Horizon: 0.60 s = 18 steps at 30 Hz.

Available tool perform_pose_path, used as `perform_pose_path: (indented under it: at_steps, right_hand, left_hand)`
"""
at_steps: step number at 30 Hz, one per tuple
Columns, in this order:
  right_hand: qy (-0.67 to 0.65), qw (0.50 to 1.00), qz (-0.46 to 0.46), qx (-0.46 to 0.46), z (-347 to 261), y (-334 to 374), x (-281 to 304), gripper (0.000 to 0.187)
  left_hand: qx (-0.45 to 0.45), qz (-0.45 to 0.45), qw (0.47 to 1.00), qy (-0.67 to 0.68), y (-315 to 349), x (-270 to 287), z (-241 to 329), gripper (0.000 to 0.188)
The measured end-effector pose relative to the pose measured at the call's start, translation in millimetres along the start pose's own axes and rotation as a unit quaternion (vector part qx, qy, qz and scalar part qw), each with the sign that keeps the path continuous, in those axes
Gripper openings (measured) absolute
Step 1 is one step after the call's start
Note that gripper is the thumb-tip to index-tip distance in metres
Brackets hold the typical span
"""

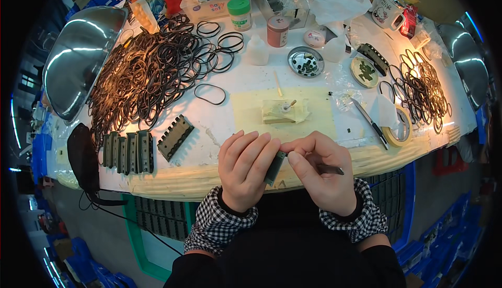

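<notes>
My left hand is closed around a dark green moulded strip, tilted above the table's near edge. Most of the strip is hidden by the fingers. My right hand meets the strip's upper end in a pinch of thumb and forefinger; whatever lies in that pinch is too small to make out. A thin dark tool is tucked in the curled fingers of this hand, its kind unclear. On the left, several similar strips stand in a row, and a single toothed strip lies beside them.
Black rubber rings heap up at left and right. Ahead sits a taped block. Beyond it, a round metal dish holds small dark pieces. A knife and a tape roll lie at right. Trays of strips sit below.
</notes>
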State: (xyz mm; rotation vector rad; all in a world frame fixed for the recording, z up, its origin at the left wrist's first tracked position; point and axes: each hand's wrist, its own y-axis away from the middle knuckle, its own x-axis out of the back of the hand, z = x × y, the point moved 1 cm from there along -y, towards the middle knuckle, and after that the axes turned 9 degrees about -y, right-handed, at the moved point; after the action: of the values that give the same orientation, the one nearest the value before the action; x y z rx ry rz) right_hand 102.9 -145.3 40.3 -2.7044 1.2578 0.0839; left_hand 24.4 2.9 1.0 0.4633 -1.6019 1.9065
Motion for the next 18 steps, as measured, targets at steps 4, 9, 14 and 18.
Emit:
perform_pose_path:
  at_steps: [4, 9, 14, 18]
  right_hand:
    - [-0.029, 0.999, 0.021, -0.01, 7, -3, 2, 0.007]
    - [-0.012, 0.999, 0.032, 0.036, 12, 1, -5, 0.006]
    - [-0.047, 0.998, 0.033, -0.026, 9, -2, 2, 0.006]
    - [-0.04, 0.998, 0.039, 0.015, 10, 3, -3, 0.006]
  left_hand:
    - [-0.009, -0.014, 0.999, -0.034, -2, 1, 5, 0.042]
    - [0.023, -0.007, 1.0, -0.004, 2, -2, 3, 0.043]
    - [0.006, 0.002, 1.0, 0.009, 0, -3, 3, 0.044]
    - [0.04, 0.008, 0.996, 0.076, 2, -5, 0, 0.046]
